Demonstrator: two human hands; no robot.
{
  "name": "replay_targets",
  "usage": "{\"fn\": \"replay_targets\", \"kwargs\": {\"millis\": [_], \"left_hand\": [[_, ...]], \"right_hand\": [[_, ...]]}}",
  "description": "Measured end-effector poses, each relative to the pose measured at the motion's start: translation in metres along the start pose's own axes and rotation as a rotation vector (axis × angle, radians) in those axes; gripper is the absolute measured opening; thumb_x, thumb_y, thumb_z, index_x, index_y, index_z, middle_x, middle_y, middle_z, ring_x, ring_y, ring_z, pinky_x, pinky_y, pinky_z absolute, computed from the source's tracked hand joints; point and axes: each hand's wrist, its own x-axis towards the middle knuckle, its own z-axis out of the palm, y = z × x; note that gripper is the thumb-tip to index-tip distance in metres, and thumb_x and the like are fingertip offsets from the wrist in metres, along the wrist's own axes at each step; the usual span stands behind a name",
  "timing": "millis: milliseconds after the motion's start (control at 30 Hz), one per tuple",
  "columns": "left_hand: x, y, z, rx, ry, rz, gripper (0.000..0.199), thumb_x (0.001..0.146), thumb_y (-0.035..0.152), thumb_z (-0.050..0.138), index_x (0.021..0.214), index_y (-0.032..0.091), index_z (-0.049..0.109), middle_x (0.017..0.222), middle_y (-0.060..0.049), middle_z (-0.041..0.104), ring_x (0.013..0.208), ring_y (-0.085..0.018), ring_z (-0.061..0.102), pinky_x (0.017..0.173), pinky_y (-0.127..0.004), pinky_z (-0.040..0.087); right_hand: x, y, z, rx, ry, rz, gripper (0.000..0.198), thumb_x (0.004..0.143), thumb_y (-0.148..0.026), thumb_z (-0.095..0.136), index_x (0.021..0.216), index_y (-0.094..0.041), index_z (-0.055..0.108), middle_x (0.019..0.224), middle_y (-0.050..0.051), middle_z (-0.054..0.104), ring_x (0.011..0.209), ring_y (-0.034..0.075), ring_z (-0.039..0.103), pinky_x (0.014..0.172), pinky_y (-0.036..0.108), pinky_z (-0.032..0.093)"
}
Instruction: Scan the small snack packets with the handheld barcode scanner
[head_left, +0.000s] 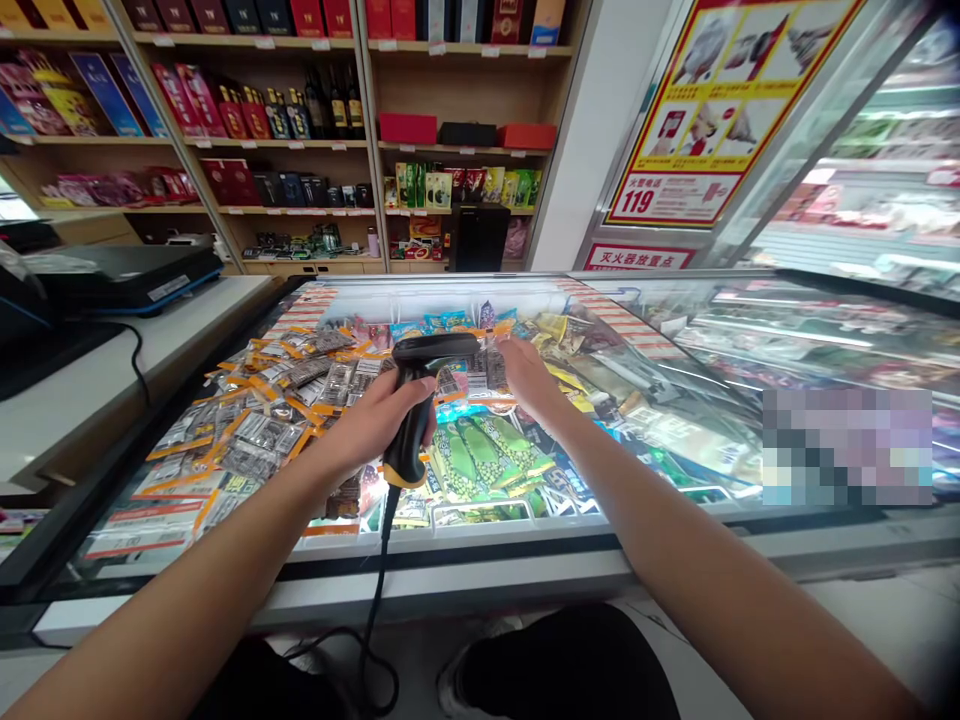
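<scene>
Two hands are engaged over the white-framed chest freezer (525, 574) in front of you. Your left hand (379, 425) is closed firmly round the handle of a black pistol-shaped plastic barcode scanner (409, 440) with yellow trim at its base. Your right hand (529, 375) is nearly closed, apparently pinching the upper edge of a dark, clear-wrapped packet with orange ends (495, 370); the fingertips are partly hidden.

Placement: the scanner is above the frozen goods, left of the packet and close to it. You likely grip it low to leave its head unobstructed; pinching the packet by its edge probably keeps its print exposed. The black cable (381, 560) hangs below the handle, out of the gap.

Orientation: the scanner's nose points right, towards the packet, head nearly level. Its handle's long axis is steep, the base leaning slightly left. The packet's long axis is roughly upright.
</scene>
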Motion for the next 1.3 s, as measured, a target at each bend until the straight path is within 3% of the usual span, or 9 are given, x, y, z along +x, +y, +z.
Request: {"fn": "replay_targets", "kwargs": {"millis": [200, 333, 433, 533, 633, 867, 933, 1100, 1300], "left_hand": [[-0.001, 0.009, -0.006, -0.098, 0.023, 0.128, 0.049, 0.089, 0.055, 0.047, 0.059, 0.018, 0.057, 0.052, -0.004, 0.056, 0.045, -0.012, 0.048, 0.044, -0.025, 0.037], [-0.001, 0.015, -0.008, -0.149, 0.057, 0.168, 0.051, 0.088, 0.054, 0.044, 0.055, 0.018, 0.056, 0.049, -0.005, 0.053, 0.043, -0.012, 0.046, 0.043, -0.026, 0.036], [0.001, 0.016, -0.007, -0.170, 0.077, 0.176, 0.048, 0.087, 0.054, 0.046, 0.055, 0.019, 0.056, 0.049, -0.004, 0.053, 0.043, -0.013, 0.045, 0.043, -0.026, 0.036], [0.001, 0.015, -0.005, -0.131, 0.073, 0.153, 0.051, 0.087, 0.055, 0.045, 0.052, 0.018, 0.057, 0.049, -0.006, 0.054, 0.043, -0.013, 0.046, 0.043, -0.026, 0.037], [0.000, 0.012, -0.003, -0.056, 0.055, 0.135, 0.056, 0.089, 0.055, 0.043, 0.051, 0.017, 0.059, 0.049, -0.007, 0.055, 0.042, -0.012, 0.047, 0.043, -0.026, 0.036], [0.000, 0.004, -0.005, -0.030, 0.001, 0.092, 0.055, 0.092, 0.057, 0.047, 0.060, 0.015, 0.062, 0.054, -0.005, 0.061, 0.045, -0.012, 0.051, 0.045, -0.024, 0.038], [-0.001, 0.004, -0.005, -0.047, -0.005, 0.082, 0.048, 0.092, 0.055, 0.049, 0.066, 0.016, 0.061, 0.056, -0.004, 0.063, 0.047, -0.012, 0.053, 0.047, -0.024, 0.041], [-0.008, 0.009, 0.000, 0.081, -0.101, -0.033, 0.035, 0.091, 0.052, 0.056, 0.079, 0.019, 0.055, 0.061, -0.002, 0.065, 0.051, -0.013, 0.056, 0.049, -0.024, 0.045], [-0.011, 0.008, 0.002, 0.177, -0.199, -0.069, 0.033, 0.094, 0.051, 0.053, 0.083, 0.020, 0.051, 0.064, 0.000, 0.064, 0.056, -0.013, 0.057, 0.054, -0.025, 0.048]], "right_hand": [[0.027, 0.039, -0.035, -0.480, 0.235, 0.137, 0.027, 0.091, -0.037, 0.055, 0.109, -0.018, 0.063, 0.092, 0.015, 0.067, 0.094, 0.036, 0.063, 0.085, 0.048, 0.046], [0.030, 0.045, -0.033, -0.703, 0.434, 0.069, 0.044, 0.086, -0.034, 0.066, 0.125, -0.015, 0.063, 0.133, 0.025, 0.059, 0.130, 0.048, 0.045, 0.102, 0.063, 0.036], [0.022, 0.029, 0.001, -0.478, 0.209, -0.159, 0.043, 0.094, -0.039, 0.058, 0.131, -0.017, 0.060, 0.122, 0.018, 0.067, 0.121, 0.038, 0.057, 0.103, 0.054, 0.041], [0.013, 0.014, 0.042, -0.184, -0.073, -0.120, 0.053, 0.094, -0.049, 0.057, 0.138, -0.020, 0.055, 0.122, 0.016, 0.069, 0.104, 0.032, 0.066, 0.088, 0.046, 0.051], [0.009, 0.009, 0.059, -0.139, -0.101, -0.048, 0.053, 0.086, -0.045, 0.068, 0.132, -0.018, 0.061, 0.112, 0.016, 0.072, 0.096, 0.031, 0.067, 0.081, 0.043, 0.051], [0.013, 0.003, 0.030, 0.072, -0.138, 0.137, 0.015, 0.082, -0.031, 0.070, 0.078, -0.018, 0.064, 0.068, 0.004, 0.063, 0.068, 0.019, 0.061, 0.063, 0.032, 0.045], [0.012, 0.002, 0.018, 0.156, -0.068, 0.171, 0.024, 0.083, -0.027, 0.067, 0.065, -0.020, 0.054, 0.061, 0.001, 0.053, 0.062, 0.016, 0.055, 0.061, 0.030, 0.044], [0.016, 0.009, -0.001, 0.413, 0.052, 0.223, 0.017, 0.077, -0.025, 0.072, 0.071, -0.021, 0.057, 0.064, -0.002, 0.048, 0.061, 0.013, 0.050, 0.062, 0.027, 0.043], [0.019, 0.009, -0.002, 0.380, 0.075, 0.225, 0.016, 0.075, -0.030, 0.072, 0.077, -0.021, 0.059, 0.070, -0.001, 0.052, 0.067, 0.014, 0.052, 0.065, 0.027, 0.045]]}}
